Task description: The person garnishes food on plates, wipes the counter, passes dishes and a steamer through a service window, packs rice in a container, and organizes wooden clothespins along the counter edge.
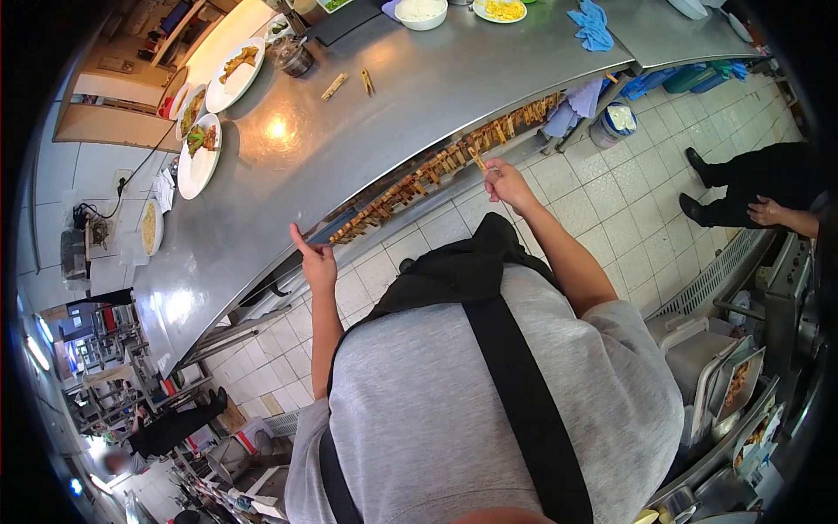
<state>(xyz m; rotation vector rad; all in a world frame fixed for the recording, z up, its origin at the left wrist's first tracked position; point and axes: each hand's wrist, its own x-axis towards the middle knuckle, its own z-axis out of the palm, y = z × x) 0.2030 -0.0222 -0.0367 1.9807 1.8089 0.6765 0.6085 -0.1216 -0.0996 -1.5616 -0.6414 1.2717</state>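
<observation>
My right hand [509, 187] is beside the front edge of the steel counter, thumb and fingers pinched on a wooden clothespin [477, 158]. A long row of wooden clothespins [428, 175] hangs along a rail just below that edge. At the row's near left end is my left hand [316, 262], its index finger stretched out over the counter's edge and the other fingers partly curled. I see nothing in it. Two loose clothespins, a pale one [333, 86] and a yellowish one [367, 82], lie on the counter top.
Plates of food [202, 166] line the left of the steel counter [419, 96]. A bowl of rice [422, 12], a plate of yellow food [500, 9] and a blue cloth [592, 26] are at the back. A bucket [614, 127] stands on the floor; another person [759, 188] is at right.
</observation>
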